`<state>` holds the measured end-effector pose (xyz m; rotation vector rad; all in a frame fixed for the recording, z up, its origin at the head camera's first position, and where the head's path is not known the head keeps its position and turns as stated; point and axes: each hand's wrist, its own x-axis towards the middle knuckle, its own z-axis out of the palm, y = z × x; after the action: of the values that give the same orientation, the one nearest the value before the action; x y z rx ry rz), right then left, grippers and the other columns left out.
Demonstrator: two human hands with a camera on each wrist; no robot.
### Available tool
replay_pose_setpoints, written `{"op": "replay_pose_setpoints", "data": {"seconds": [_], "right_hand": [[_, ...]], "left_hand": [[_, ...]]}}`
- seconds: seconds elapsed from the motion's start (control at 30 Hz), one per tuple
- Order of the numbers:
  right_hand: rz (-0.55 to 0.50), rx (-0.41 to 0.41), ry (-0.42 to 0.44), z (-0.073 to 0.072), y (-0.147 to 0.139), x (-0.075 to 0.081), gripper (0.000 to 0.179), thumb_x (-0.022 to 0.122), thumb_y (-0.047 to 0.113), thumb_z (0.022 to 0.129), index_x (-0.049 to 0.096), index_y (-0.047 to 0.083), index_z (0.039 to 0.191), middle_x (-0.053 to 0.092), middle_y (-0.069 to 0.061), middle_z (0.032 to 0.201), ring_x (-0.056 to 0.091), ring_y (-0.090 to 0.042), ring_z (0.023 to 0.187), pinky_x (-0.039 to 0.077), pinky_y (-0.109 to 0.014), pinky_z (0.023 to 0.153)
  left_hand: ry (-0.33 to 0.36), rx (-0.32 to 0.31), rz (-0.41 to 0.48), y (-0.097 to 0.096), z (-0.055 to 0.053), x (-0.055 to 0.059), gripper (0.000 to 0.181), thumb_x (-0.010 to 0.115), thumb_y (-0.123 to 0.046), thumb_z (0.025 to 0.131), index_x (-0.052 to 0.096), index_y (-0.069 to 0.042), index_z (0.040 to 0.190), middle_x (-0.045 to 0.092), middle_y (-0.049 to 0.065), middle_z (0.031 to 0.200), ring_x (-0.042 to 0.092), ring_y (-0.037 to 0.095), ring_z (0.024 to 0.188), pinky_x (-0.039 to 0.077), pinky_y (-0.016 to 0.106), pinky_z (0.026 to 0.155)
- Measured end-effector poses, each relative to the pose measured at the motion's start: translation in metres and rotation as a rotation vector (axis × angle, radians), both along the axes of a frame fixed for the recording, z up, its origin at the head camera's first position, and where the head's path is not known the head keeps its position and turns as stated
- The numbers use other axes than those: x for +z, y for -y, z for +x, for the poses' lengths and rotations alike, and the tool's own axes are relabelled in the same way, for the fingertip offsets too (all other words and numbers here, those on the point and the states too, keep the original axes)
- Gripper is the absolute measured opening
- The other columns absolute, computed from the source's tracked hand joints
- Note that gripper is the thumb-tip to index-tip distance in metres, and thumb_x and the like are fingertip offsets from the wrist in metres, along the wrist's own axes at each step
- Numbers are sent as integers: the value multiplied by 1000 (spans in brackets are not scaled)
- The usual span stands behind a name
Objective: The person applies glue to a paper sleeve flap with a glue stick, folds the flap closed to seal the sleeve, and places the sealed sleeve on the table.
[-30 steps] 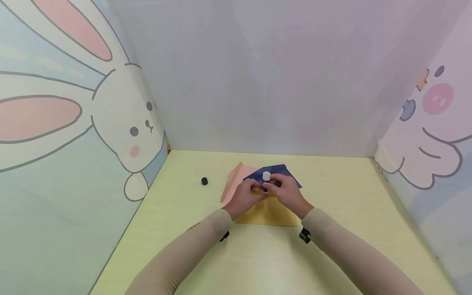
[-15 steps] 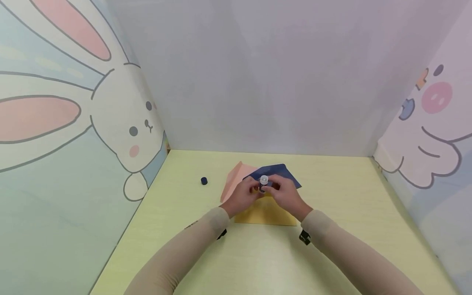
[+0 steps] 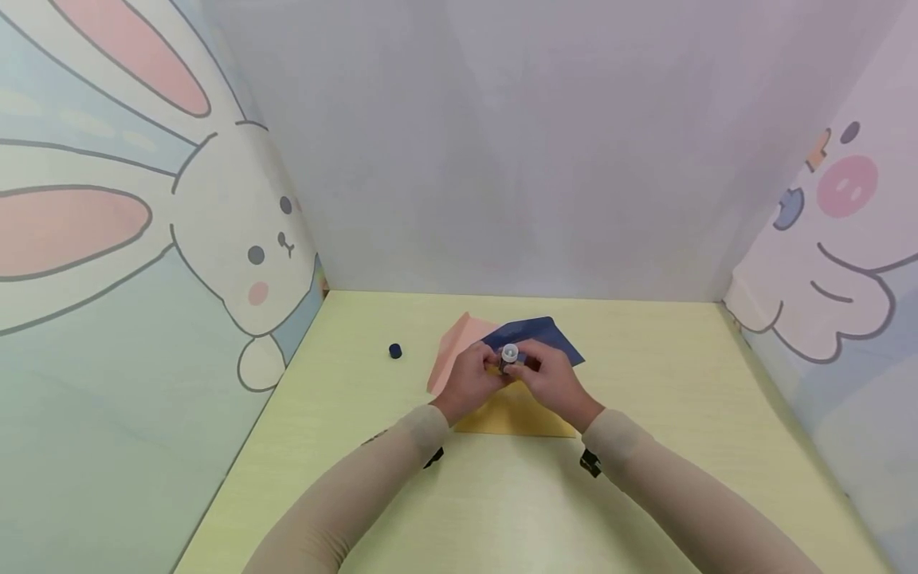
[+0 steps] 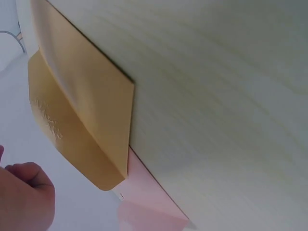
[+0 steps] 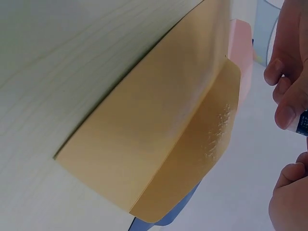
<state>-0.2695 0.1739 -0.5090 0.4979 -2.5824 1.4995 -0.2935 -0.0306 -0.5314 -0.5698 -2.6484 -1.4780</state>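
Observation:
A glue stick [image 3: 508,355] with a dark label and a white open end is held above the envelopes, its top tilted toward the head camera. My left hand [image 3: 473,379] pinches its white bottom end; in the right wrist view the left thumb [image 5: 287,114] lies against that end. From the other side, my right hand [image 3: 551,376] grips the stick's body between thumb and fingers. Below both hands lies a yellow envelope [image 3: 516,414], flap opened out. Wet-looking glue streaks [image 5: 219,130] mark that flap [image 5: 192,159]. The left wrist view shows only part of my left hand [image 4: 26,197].
A pink envelope [image 3: 446,351] and a dark blue envelope [image 3: 566,344] lie partly under the yellow one. The dark glue cap [image 3: 395,351] stands on the pale table [image 3: 667,383] to the left. Walls with cartoon animals enclose the table's back and sides.
The glue stick has tipped so its open white end faces the head camera, and it has shifted slightly left and down. Both hands keep hold of it; the envelopes and cap stay put.

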Motion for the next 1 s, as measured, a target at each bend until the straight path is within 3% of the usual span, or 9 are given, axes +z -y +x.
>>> {"op": "replay_pose_setpoints", "data": {"seconds": [0.13,0.33,0.47,0.63,0.8,1.0], "right_hand": [[5,5,14,1,1,-1,24,88,7,106,87,14,129,81,-8,114,58,-19,84,49,-28,72],[8,3,-9,1,-1,1,24,87,7,107,87,13,130,83,-9,121,58,-19,85,49,-28,72],[-3,8,-20,1,-4,1,25,88,7,107,87,12,131,85,-9,128,62,-21,91,52,-26,76],[-23,54,-31,-1,-7,-3,30,86,6,107,87,13,136,86,-11,137,74,-23,110,61,-20,89],[-16,76,-54,0,-7,-4,36,87,8,106,87,16,142,87,-9,140,81,-26,125,63,-18,96],[-11,105,-83,0,-6,-8,37,87,6,105,86,12,142,87,-11,139,75,-17,108,59,-22,83]], "left_hand": [[-30,15,-60,-2,0,-2,36,101,-15,94,66,-7,92,66,7,94,53,10,86,46,24,78],[-54,-9,-124,-2,0,3,33,98,-20,100,68,-8,100,67,8,101,53,15,93,47,27,84],[-72,-46,-158,-1,-1,8,25,95,-19,104,77,-6,116,70,10,110,55,17,99,50,29,90],[-117,-92,-227,3,-5,10,30,87,-16,110,81,-8,139,72,10,121,61,20,108,57,32,98],[-165,-110,-272,7,-7,10,24,83,-9,111,85,-6,134,69,11,114,64,23,107,57,33,97],[-179,-100,-265,7,-9,10,18,87,-7,107,88,-6,125,72,9,110,64,23,105,57,32,95]]}}
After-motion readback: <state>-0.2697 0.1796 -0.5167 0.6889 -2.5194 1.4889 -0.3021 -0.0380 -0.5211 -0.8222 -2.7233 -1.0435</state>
